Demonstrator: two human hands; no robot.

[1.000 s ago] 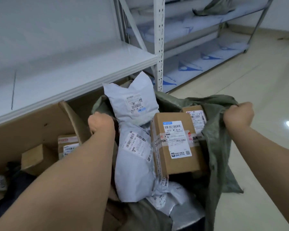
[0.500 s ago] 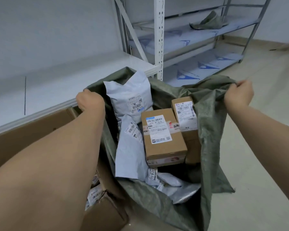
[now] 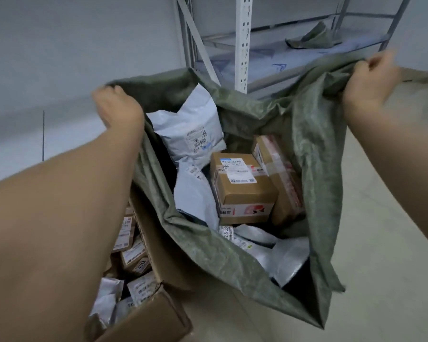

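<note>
Both hands are clenched on the rim of the olive-green woven plastic sack, left hand upper left, right hand upper right; its mouth at centre frame is stretched wide, likely to expose the brown cardboard parcel.

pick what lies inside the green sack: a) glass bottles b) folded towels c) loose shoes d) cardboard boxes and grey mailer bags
d: held open by the left hand and right hand, the green sack shows a labelled cardboard box and a grey mailer bag inside.
</note>
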